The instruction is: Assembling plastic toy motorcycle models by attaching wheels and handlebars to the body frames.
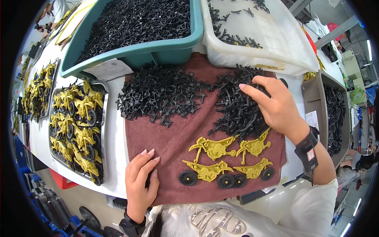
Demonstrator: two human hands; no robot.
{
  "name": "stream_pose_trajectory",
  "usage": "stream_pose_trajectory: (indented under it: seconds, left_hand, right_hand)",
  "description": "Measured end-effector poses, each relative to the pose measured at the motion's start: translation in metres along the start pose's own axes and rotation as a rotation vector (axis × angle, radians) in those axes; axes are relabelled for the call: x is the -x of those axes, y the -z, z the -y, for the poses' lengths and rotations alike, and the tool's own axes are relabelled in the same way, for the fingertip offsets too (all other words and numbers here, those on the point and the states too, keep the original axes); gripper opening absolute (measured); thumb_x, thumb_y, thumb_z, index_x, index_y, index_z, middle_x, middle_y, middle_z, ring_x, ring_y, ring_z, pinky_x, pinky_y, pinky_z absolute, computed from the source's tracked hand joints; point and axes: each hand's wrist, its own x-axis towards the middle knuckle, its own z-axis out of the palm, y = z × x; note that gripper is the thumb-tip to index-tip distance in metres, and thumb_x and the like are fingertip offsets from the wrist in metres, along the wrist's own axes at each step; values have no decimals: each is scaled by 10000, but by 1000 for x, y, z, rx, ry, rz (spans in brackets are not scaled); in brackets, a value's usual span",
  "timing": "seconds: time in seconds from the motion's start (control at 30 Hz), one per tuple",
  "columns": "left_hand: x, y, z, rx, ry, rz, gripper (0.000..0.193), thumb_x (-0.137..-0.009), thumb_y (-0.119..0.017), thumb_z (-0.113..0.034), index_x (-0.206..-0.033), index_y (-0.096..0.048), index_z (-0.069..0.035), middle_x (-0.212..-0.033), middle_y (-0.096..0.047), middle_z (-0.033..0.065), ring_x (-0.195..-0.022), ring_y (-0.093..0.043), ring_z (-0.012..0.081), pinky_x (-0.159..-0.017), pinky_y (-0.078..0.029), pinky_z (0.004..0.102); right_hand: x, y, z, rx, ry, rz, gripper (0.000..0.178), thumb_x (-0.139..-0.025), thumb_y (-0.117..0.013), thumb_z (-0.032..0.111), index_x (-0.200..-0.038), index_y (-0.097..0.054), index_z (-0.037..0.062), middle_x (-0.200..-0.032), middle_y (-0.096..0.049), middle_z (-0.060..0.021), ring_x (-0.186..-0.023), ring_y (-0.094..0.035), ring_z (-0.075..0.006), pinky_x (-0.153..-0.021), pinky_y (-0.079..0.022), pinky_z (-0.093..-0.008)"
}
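Observation:
My right hand (278,104) reaches over a pile of black plastic parts (239,108), its thumb and fingers apart at the pile's upper right. Whether a piece lies under those fingers is hidden. My left hand (141,182) rests at the lower left of the brown cloth (177,142) with curled fingers; something dark shows between them, too hidden to name. Between the hands lie yellow toy motorcycle body halves (213,148) in two rows. Black spoked wheels (188,178) sit along the lower row, beneath the front pieces.
A second heap of small black parts (158,94) covers the cloth's upper left. Beyond stand a teal bin (158,49) and a whitish bin (268,59). At left, a metal tray (106,118) carries yellow motorcycles. A grey box (314,93) at right holds black wheels.

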Motion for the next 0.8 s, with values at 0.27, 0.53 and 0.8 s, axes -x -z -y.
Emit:
stream_pose_trajectory:
  seconds: [0.27, 0.53, 0.8]
  left_hand:
    - [2, 2, 1, 9, -8, 9, 345, -755, -580, 79, -1081, -648, -9, -1227, -599, 142, -1214, -524, 337, -1043, -383, 417]
    - [-1, -1, 1, -4, -46, -26, 349, -733, -618, 62, -1070, -659, -22, -1184, -629, 119, -1158, -562, 328, -991, -425, 416]
    - [3, 3, 3, -11, -36, -29, 357, -731, -622, 65, -1074, -661, -27, -1188, -629, 114, -1160, -562, 323, -993, -424, 409]
  right_hand:
    - [-60, 5, 19, -132, 58, -80, 145, -800, -654, 124, -930, -635, 64, -879, -592, -79, -876, -590, -264, -772, -460, -392]
    - [-84, -36, 25, 54, -71, 236, 159, -789, -674, 179, -820, -602, 41, -858, -568, -111, -805, -620, -331, -669, -519, -432]
    - [-48, 7, 24, -71, -182, -27, 153, -775, -650, 123, -801, -528, 36, -798, -539, -110, -797, -584, -307, -667, -475, -418]
